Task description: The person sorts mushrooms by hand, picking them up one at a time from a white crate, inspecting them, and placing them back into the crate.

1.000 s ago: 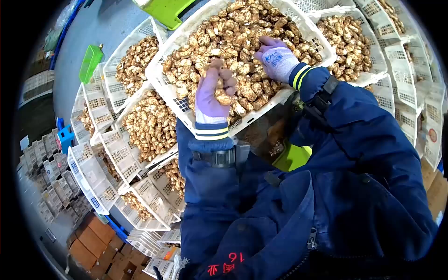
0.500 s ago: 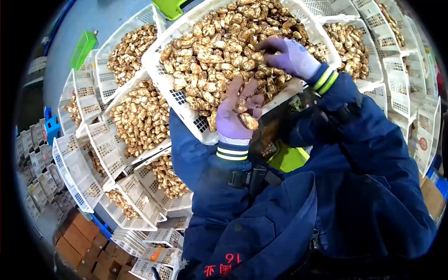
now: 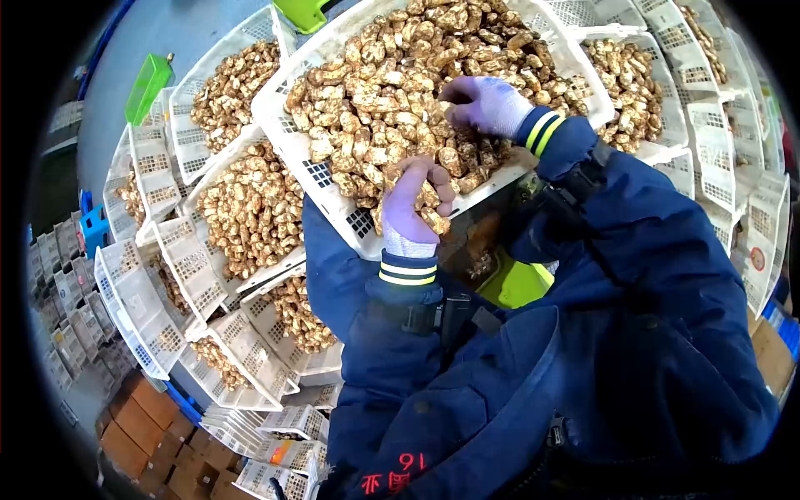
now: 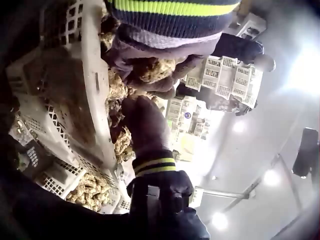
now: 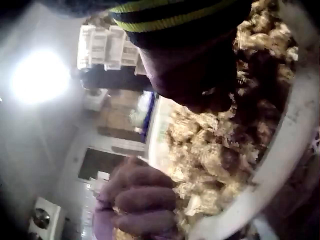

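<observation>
L hand [image 3: 408, 221] in lilac knit glove had curled tighter round a few knobbly brown-and-cream pieces [image 3: 435, 222], near rim of heaped white plastic crate [image 3: 267, 108] — R hand [image 3: 493, 107], gloved likewise, had shifted in twd L at heap, so hands worked closer — R grip unclear, couldn't tell

green basket [image 3: 148, 89], blue plastic object [image 3: 93, 232], brown cardboard boxes [image 3: 136, 427]
</observation>
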{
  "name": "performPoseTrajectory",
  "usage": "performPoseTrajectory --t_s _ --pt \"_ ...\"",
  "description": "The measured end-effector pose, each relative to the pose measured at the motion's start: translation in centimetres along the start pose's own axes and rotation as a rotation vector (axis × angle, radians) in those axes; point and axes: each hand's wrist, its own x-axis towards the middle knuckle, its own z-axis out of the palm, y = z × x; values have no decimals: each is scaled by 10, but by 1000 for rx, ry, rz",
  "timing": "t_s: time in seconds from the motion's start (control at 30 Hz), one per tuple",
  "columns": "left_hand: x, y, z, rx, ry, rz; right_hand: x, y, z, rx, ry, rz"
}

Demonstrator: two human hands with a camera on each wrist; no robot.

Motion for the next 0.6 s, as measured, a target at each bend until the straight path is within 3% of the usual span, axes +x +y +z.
performPoseTrajectory --t_s 0.07,0.13,0.2,0.3,0.43,0.47,0.53,0.6 --pt "-3 7 11 73 -28 -49 -20 -6 -15 539 -108 1" --pt "-9 12 21 22 -76 -116 -49 -19 -23 707 -117 -65" --pt "-20 21 36 48 -111 -169 -70 -24 -6 1168 -119 -181" --pt "-19 24 41 -79 -258 -226 -90 -33 -1 1425 -208 -160" --pt "-24 31 47 227 -85 -86 -98 -51 -22 692 -73 -110" --pt "-25 34 47 318 -68 -46 -91 -39 -10 435 161 -372" --pt "-23 36 44 424 -50 -5 -93 -45 -12 143 175 -613" --pt "-18 34 41 455 -51 -6 -93 -41 -5 -25 222 -539"
